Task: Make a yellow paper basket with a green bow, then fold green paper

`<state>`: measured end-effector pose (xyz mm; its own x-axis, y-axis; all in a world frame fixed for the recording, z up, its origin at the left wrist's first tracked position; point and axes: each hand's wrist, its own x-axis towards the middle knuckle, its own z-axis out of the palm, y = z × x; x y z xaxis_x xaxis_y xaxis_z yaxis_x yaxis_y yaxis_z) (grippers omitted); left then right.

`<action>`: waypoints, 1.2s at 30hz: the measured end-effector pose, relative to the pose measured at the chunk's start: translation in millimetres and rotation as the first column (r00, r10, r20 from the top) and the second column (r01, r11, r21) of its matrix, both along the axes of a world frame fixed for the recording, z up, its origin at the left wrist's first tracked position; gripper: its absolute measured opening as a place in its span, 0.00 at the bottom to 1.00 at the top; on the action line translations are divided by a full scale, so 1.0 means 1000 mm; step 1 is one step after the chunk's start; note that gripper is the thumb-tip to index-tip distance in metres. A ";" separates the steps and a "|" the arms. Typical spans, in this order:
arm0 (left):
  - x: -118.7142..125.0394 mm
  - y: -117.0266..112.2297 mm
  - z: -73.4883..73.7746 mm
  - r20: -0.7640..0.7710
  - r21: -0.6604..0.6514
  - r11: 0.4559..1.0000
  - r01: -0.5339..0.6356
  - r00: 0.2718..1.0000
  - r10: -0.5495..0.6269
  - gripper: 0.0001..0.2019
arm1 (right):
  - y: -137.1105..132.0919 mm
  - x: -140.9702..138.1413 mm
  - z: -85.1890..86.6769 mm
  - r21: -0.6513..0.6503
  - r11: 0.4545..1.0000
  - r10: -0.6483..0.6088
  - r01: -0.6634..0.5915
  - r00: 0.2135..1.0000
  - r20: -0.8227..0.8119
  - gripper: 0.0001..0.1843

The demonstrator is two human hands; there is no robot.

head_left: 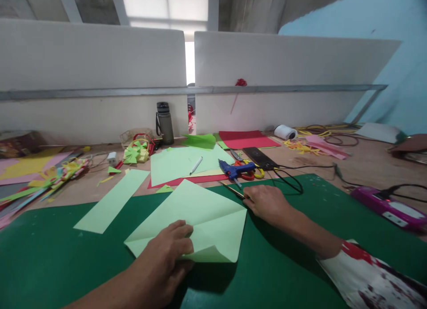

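Observation:
A pale green sheet of paper (200, 202) with a crease across it lies on the green mat (280, 264), its near edge lifted. My left hand (170, 255) grips that near edge, fingers on top and thumb beneath. Just beyond the sheet's right corner, my right hand (267, 204) is closed around a thin, dark pointed tool (235, 191). The tool points away to the left; its kind is unclear, as the fist hides its back end. To the left lies a pale green paper strip (113, 202).
Beyond the mat are a blue glue gun (236, 168), scissors (258, 172), a phone (260, 157), a white pen (196, 165) and a bottle (164, 124). A purple power strip (388, 206) with cords stands right. Coloured paper strips (60, 175) lie left.

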<state>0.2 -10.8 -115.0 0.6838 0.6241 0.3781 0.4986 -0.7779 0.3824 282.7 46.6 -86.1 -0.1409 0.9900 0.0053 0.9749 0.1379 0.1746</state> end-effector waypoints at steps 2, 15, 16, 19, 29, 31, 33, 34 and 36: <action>0.001 0.000 -0.001 -0.023 -0.004 1.000 -0.017 1.000 0.017 0.07 | -0.002 0.005 0.001 0.018 1.000 -0.002 0.001 0.999 0.043 0.09; 0.015 -0.005 -0.001 -0.155 -0.059 0.995 -0.083 0.985 0.073 0.08 | -0.014 -0.002 0.000 0.206 0.945 0.266 -0.255 0.964 -0.028 0.14; 0.017 -0.006 0.003 -0.188 -0.090 0.992 -0.082 0.980 0.064 0.09 | -0.018 -0.006 0.000 0.212 0.914 0.379 -0.346 0.915 -0.138 0.14; 0.020 -0.007 0.015 -0.272 -0.159 0.983 -0.088 0.961 0.042 0.06 | -0.031 -0.018 -0.002 0.319 0.741 0.653 -0.590 0.525 -0.546 0.22; 0.007 -0.012 0.021 -0.325 -0.185 0.982 -0.043 0.946 -0.020 0.10 | -0.033 -0.016 -0.021 0.290 0.574 0.750 -0.766 0.350 -0.562 0.12; 0.003 -0.013 0.018 -0.340 -0.167 0.985 -0.038 0.940 -0.021 0.13 | -0.027 -0.011 -0.025 0.293 0.577 0.746 -0.762 0.345 -0.570 0.15; -0.004 -0.011 0.015 -0.380 -0.132 0.990 -0.051 0.925 -0.003 0.15 | -0.020 -0.005 -0.029 0.297 0.581 0.725 -0.758 0.315 -0.613 0.16; -0.008 -0.009 0.013 -0.411 -0.105 0.993 -0.059 0.912 0.011 0.17 | -0.016 -0.001 -0.031 0.300 0.587 0.704 -0.752 0.291 -0.648 0.16; -0.017 -0.005 0.013 -0.483 -0.041 0.997 -0.063 0.875 0.036 0.21 | -0.008 0.005 -0.035 0.293 0.614 0.632 -0.733 0.233 -0.739 0.16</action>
